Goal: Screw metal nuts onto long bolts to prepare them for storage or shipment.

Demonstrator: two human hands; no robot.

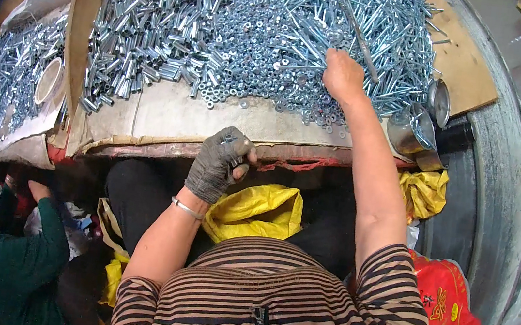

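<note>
My left hand, in a grey knit glove, is held in front of the table's edge, its fingers curled round a few small shiny metal sleeves. Bare and closed, my right hand reaches into the heap where washers and nuts meet long thin bolts. What its fingers grip is hidden; bolt shafts lie against the fist. Just beyond it a long flat metal strip rests on the bolts. Short metal tubes are piled on the left side of the heap.
A metal can stands tilted at the heap's right edge, beside a wooden board. A yellow sack gapes below the table; a red bag sits at right. Past a wooden divider, a co-worker in a green sleeve sits near another heap.
</note>
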